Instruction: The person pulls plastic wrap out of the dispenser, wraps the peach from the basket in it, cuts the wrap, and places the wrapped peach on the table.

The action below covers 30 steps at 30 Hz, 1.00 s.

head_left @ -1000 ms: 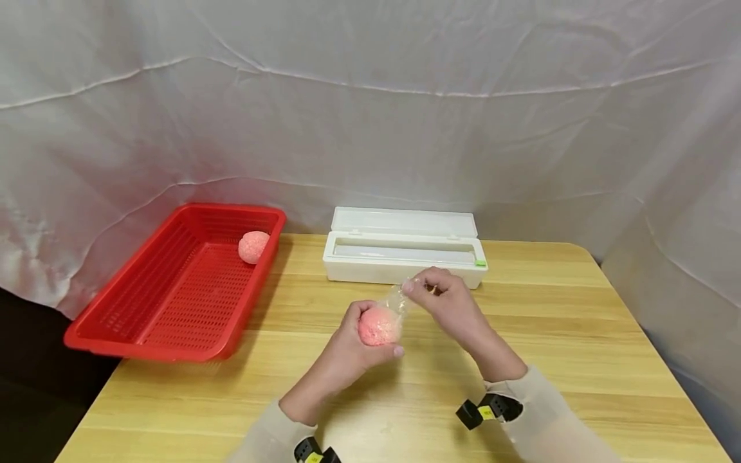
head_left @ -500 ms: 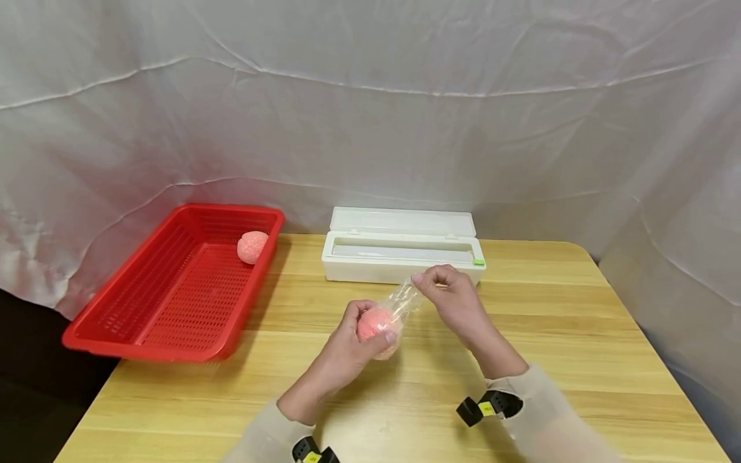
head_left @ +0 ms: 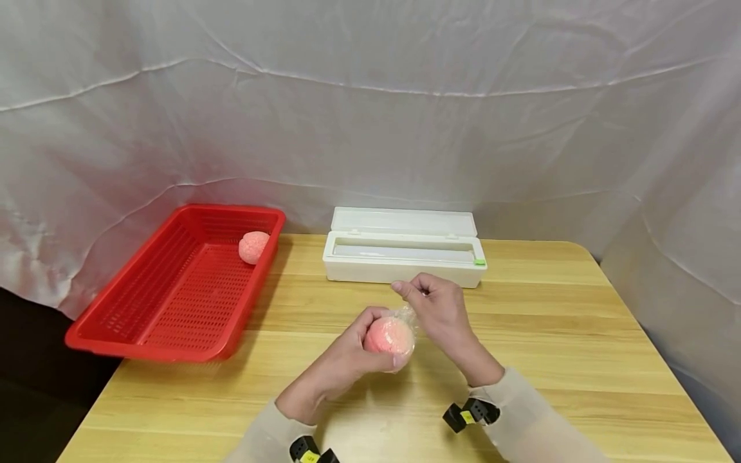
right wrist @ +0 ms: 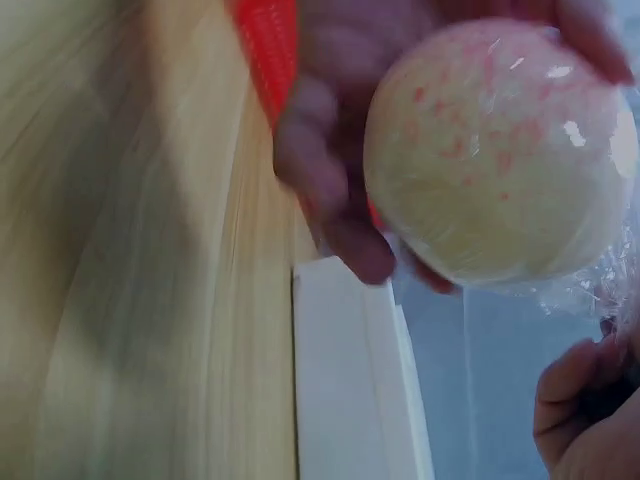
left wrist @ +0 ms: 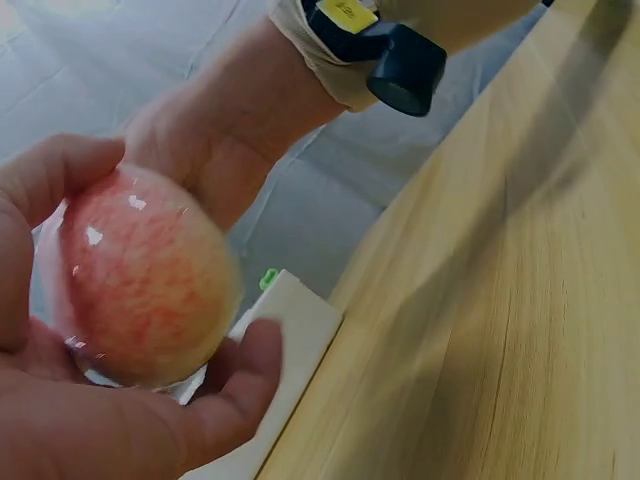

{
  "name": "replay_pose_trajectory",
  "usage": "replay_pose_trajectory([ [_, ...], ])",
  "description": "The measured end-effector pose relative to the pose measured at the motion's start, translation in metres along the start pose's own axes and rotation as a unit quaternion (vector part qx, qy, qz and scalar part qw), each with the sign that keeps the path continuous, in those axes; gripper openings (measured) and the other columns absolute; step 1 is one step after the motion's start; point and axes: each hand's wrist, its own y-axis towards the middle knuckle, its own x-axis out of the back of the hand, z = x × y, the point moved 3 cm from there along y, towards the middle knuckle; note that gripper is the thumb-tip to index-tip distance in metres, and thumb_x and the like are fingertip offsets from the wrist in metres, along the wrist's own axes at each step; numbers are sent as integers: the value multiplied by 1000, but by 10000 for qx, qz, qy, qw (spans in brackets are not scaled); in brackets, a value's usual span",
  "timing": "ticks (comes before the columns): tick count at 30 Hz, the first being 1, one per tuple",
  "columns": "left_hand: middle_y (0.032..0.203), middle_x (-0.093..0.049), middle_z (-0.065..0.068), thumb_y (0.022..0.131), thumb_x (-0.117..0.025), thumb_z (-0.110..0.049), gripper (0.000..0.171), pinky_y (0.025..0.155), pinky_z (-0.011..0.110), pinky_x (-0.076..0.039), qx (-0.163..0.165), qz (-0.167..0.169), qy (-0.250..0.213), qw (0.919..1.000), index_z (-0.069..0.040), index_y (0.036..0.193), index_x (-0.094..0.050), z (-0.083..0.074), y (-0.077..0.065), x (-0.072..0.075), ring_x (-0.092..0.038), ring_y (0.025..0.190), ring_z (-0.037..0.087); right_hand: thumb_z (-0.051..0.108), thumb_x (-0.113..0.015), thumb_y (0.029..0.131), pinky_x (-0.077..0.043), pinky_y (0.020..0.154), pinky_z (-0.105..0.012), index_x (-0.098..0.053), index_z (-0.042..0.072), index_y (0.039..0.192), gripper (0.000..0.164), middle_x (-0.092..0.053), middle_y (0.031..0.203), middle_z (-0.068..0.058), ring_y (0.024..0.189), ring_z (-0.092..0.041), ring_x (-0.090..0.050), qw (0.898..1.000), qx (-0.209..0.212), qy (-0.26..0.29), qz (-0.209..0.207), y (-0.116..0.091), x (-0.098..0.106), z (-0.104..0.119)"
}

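L hand (head_left: 350,355): fingers & thumb curled round pink ball (head_left: 386,336), above table (head_left: 579,334), approx. centre. Ball wrapped in clear film (head_left: 408,315). R hand (head_left: 444,315): fingers bent beside film's bunched end; can't tell if pinching it. White box (head_left: 376,271), lid (head_left: 404,222) up, nr table's far edge. Red basket (head_left: 156,350) at L edge; 2nd ball (head_left: 252,247) inside.

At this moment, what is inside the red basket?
One pink round object lies inside the red basket, near its right wall. The rim hides the object's right edge.
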Motion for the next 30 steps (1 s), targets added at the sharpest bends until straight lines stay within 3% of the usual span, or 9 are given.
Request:
replay_pose_trajectory([
  [4,132,-54,13,86,-76,2,65,95,32,-55,101,315,-65,9994,-6,140,-41,3,-2,0,-59,116,21,26,-81,95,-34,50,-22,-52,13,58,48,-44,54,7,54,-8,-39,9950,746,-525,-398,0,1,5],
  [8,128,-54,13,81,-71,2,64,91,30,-54,151,231,-71,9996,-4,136,-38,4,-1,-3,-59,110,21,26,-81,94,-32,49,-22,-47,14,55,54,-39,52,8,52,-6,-35,9921,960,-604,-535,0,-1,7],
  [11,126,-54,15,85,-69,-2,56,86,29,-55,126,-67,1,9999,-3,132,-39,4,1,-6,-60,105,20,35,-77,98,-37,50,-22,-58,12,65,44,-47,59,4,55,-9,-41,9983,405,-219,-347,0,0,5],
  [14,125,-56,16,93,-70,-8,45,82,30,-56,96,-474,81,9988,-1,128,-42,3,2,-5,-63,101,19,41,-69,103,-49,52,-27,-69,8,100,32,-59,80,-5,63,-14,-52,9977,-358,566,96,-1,3,1],
  [17,120,-58,14,94,-70,-10,38,78,30,-58,69,-973,23,9952,-3,120,-44,3,3,-2,-65,96,18,38,-62,107,-59,59,-33,-56,6,135,43,-61,100,-12,76,-21,-60,9844,-903,1338,696,-3,2,-3],
  [21,109,-61,9,94,-66,-11,28,72,27,-57,-123,-1579,-343,9868,-6,111,-45,2,3,2,-66,89,16,34,-61,108,-59,69,-33,-43,-1,149,57,-60,107,-14,90,-24,-60,9685,-1125,1713,1414,-14,-7,-8],
  [24,103,-61,6,97,-61,-11,19,71,24,-57,-327,-1827,-453,9816,-7,106,-46,1,3,2,-66,87,13,35,-69,104,-57,77,-29,-47,-3,148,62,-63,111,-14,95,-21,-61,9669,-930,1649,1710,-24,-18,-9],
  [26,101,-61,5,100,-59,-11,14,72,24,-57,-444,-1877,-431,9803,-6,104,-47,2,4,1,-65,88,12,32,-74,100,-56,81,-28,-58,-1,141,55,-67,114,-13,98,-18,-62,9691,-769,1650,1664,-29,-26,-8],
  [30,102,-62,6,106,-56,-16,15,73,25,-56,-577,-1984,-197,9782,-4,101,-49,2,4,-3,-65,89,14,23,-79,96,-54,77,-23,-76,3,108,23,-72,100,-9,89,-12,-63,9805,-523,1611,1000,-32,-35,-2],
])
